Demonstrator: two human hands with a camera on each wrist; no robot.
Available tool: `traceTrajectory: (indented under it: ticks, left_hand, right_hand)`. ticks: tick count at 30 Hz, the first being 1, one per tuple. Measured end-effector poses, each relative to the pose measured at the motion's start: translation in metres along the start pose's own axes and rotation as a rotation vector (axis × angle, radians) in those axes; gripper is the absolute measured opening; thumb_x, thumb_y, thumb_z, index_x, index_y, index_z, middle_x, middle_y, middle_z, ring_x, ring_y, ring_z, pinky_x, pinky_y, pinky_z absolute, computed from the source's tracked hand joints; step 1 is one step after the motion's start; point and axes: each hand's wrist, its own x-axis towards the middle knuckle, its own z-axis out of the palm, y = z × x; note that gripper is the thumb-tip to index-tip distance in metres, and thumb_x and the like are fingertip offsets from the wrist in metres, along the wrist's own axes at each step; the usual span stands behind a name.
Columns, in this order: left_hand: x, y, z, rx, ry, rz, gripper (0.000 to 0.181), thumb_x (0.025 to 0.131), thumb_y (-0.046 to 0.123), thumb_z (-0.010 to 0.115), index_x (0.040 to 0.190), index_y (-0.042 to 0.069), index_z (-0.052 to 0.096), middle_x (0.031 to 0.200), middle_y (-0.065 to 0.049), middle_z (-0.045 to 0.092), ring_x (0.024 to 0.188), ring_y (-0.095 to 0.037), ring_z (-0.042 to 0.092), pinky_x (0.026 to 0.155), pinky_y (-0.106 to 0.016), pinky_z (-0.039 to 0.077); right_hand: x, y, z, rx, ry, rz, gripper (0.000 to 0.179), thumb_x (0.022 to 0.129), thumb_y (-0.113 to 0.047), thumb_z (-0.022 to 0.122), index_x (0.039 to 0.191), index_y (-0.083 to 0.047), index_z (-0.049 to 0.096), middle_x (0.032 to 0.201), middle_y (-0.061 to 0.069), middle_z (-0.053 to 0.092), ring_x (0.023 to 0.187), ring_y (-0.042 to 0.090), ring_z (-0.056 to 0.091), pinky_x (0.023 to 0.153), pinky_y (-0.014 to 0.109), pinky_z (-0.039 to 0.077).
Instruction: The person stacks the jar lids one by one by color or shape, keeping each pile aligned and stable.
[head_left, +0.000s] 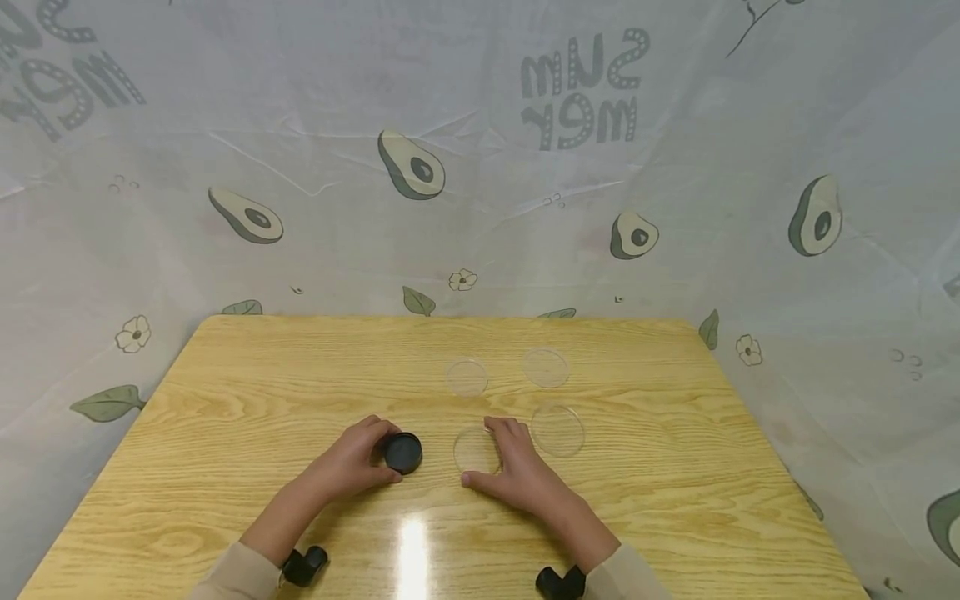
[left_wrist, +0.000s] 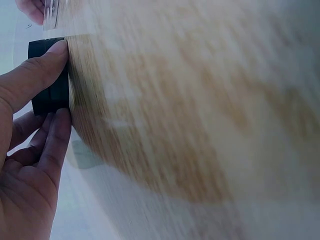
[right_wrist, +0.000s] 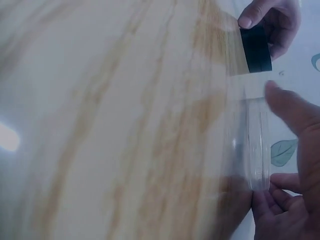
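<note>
On the wooden table, my left hand grips a short, round black container by its sides. In the left wrist view the thumb lies on one side of the black container and the fingers on the other, with a seam around its wall. To the right, my right hand spans a clear, shallow petri dish. Its fingers touch one side of the petri dish in the right wrist view, while the thumb stands a little off the opposite rim.
Behind and right of the right hand lie three more clear round dishes: one close by, another farther back and a third to its left. The wooden table ends at a printed cloth behind.
</note>
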Motion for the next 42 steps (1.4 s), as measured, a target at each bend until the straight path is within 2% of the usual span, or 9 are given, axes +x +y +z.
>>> traceTrajectory:
  ticks: [5,11,19,27,37,42]
  left_hand:
    - [0.0,0.0,0.0,-0.006,0.001,-0.006,0.047,0.082,0.021,0.092,0.12,0.006,0.069,0.108,-0.003,0.064,0.097,-0.016,0.064,0.087,-0.035,0.056]
    - [-0.001,0.0,0.0,-0.008,0.008,-0.016,0.048,0.081,0.02,0.092,0.12,0.005,0.069,0.108,-0.003,0.065,0.097,-0.015,0.064,0.086,-0.033,0.056]
    - [-0.001,0.0,0.0,-0.011,0.018,-0.017,0.047,0.081,0.021,0.092,0.119,0.005,0.069,0.107,-0.003,0.064,0.096,-0.014,0.062,0.085,-0.033,0.056]
    - [0.0,0.0,0.0,-0.021,0.004,-0.015,0.047,0.082,0.02,0.091,0.121,0.006,0.069,0.108,-0.002,0.064,0.097,-0.013,0.063,0.086,-0.032,0.057]
    - [-0.001,-0.002,-0.001,-0.013,0.002,-0.026,0.049,0.082,0.021,0.091,0.122,0.006,0.068,0.109,-0.002,0.064,0.096,-0.012,0.061,0.086,-0.032,0.055]
    - [0.0,-0.002,0.0,-0.001,0.003,-0.031,0.049,0.082,0.021,0.091,0.123,0.006,0.068,0.109,-0.002,0.064,0.097,-0.013,0.062,0.087,-0.033,0.055]
  right_hand:
    - [0.002,0.002,0.001,0.026,0.064,0.027,0.087,0.092,-0.049,0.079,0.155,-0.002,0.044,0.153,0.017,0.049,0.146,0.035,0.043,0.117,0.058,0.042]
    - [0.014,0.0,-0.009,0.019,0.124,0.017,0.081,0.094,-0.044,0.078,0.156,-0.002,0.044,0.155,0.019,0.048,0.145,0.036,0.044,0.116,0.059,0.042]
    - [0.045,-0.002,-0.028,-0.015,0.107,0.022,0.081,0.096,-0.036,0.078,0.157,0.002,0.041,0.154,0.023,0.046,0.143,0.039,0.043,0.114,0.059,0.044]
    - [0.073,0.003,-0.03,-0.069,0.088,0.052,0.081,0.096,-0.035,0.078,0.154,0.006,0.041,0.152,0.028,0.046,0.141,0.043,0.043,0.115,0.059,0.043]
    - [0.092,0.013,-0.028,-0.055,0.037,0.094,0.087,0.096,-0.036,0.077,0.159,0.004,0.033,0.159,0.027,0.037,0.148,0.042,0.036,0.119,0.059,0.04]
    - [0.098,0.013,-0.028,-0.045,0.023,0.089,0.09,0.096,-0.037,0.077,0.16,0.005,0.031,0.161,0.027,0.034,0.15,0.042,0.033,0.121,0.058,0.038]
